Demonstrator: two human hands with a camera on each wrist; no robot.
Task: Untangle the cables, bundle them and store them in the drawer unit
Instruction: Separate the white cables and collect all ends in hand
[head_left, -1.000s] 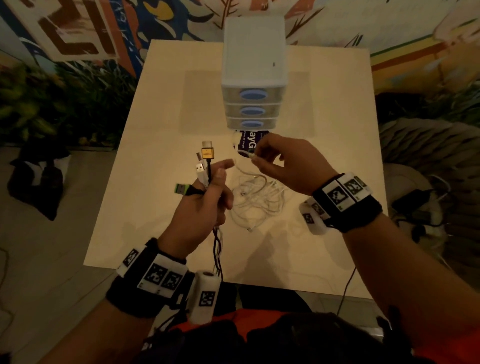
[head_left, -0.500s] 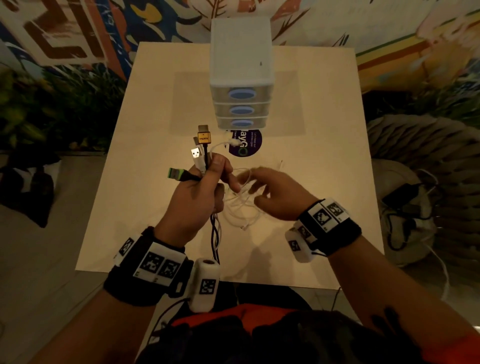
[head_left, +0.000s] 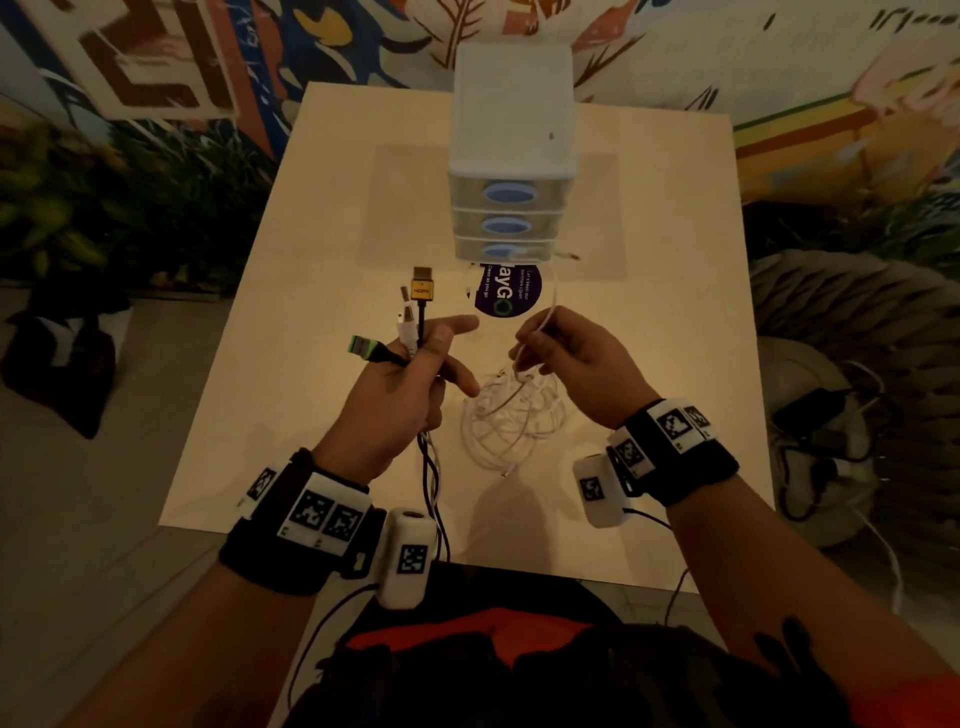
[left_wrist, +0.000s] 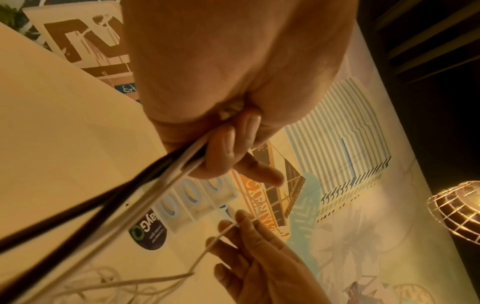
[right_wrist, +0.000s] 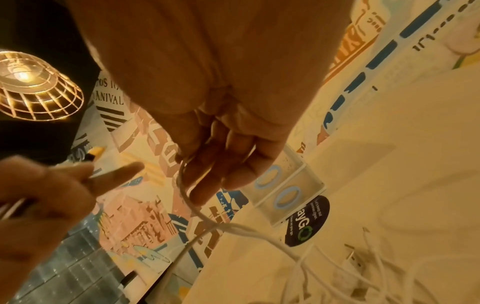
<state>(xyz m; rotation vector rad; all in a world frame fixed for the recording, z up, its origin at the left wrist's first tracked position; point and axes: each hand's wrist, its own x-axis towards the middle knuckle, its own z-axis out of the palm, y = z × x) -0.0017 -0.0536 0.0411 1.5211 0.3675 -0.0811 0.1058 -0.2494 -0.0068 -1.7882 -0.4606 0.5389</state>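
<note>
White cable (head_left: 545, 322) pinched in right grip (head_left: 566, 353); left grip (head_left: 400, 384) clutching plug-ended cable bunch (head_left: 418, 312); white tangle (head_left: 511, 421) below on desk (head_left: 311, 322).

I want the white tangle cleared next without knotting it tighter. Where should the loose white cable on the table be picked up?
Probably at its free plug end, on the near edge of the white tangle. Come from the near side with the right hand: that tip lies clear of the loops, so pulling there should draw it out.
</note>
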